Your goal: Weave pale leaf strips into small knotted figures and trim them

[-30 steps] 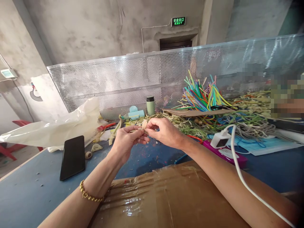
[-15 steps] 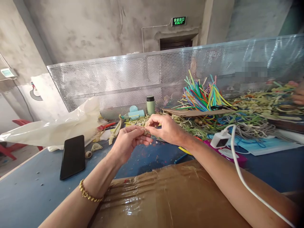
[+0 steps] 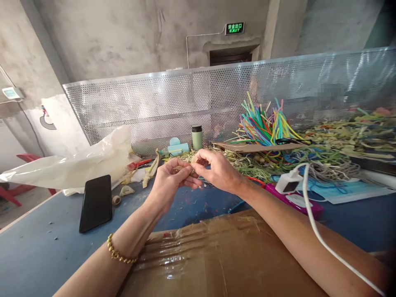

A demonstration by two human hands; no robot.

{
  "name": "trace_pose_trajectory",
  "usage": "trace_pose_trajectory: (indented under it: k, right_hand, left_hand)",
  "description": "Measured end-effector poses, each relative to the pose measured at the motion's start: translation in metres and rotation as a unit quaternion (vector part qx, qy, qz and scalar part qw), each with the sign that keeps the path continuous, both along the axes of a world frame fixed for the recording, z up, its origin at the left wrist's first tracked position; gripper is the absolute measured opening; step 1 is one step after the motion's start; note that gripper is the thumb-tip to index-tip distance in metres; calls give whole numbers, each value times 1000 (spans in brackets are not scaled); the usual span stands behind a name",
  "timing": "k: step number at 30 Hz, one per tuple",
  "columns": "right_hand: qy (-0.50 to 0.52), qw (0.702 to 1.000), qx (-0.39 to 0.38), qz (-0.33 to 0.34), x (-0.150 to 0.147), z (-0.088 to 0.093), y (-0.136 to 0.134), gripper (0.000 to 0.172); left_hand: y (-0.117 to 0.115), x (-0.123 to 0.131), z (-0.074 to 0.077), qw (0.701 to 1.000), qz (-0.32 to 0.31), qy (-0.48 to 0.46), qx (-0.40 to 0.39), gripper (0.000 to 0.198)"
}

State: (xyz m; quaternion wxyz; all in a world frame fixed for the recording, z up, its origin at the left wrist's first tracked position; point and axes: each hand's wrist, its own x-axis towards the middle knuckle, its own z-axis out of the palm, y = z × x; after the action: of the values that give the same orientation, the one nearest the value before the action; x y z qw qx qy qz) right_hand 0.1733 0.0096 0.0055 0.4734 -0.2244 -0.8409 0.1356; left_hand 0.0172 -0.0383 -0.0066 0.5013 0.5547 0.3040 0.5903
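The pale piece (image 3: 194, 159) is largely covered by the left hand (image 3: 171, 177) and the right hand (image 3: 216, 171); its full shape cannot be determined. The cardboard (image 3: 192, 264) is cut off by the lower edge of the view, the red chair (image 3: 29, 158) by the left edge. The doorway (image 3: 230, 57) is partly obscured by the perforated panel (image 3: 148, 111), behind which one patch (image 3: 331, 97) is blurred.

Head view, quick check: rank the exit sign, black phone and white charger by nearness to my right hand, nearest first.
1. White charger: to the right of the right hand.
2. Black phone: left, past the left hand.
3. Exit sign: high on the far wall.
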Motion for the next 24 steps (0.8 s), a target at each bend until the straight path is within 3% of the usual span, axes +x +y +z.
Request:
trace_pose_trajectory:
  k: [6, 12, 18, 24]
  right_hand:
    - [1, 1000, -7, 5, -1, -1, -1, 12]
    - [13, 999, -34, 0, -3, -2, 2, 13]
    - [23, 999, -40, -2, -5, -4, 1, 12]
    - [15, 999, -25, -29, -5, -4, 0, 13]
  left_hand:
    - [-1, 0, 0, 1000, 24, -7, -9, 18]
    - [3, 0, 1, 1000, -16, -8, -26, 25]
    - [7, 1, -5, 999, 34, -19, -16, 21]
    - [5, 1, -6, 999, 7, -40, -29, 17]
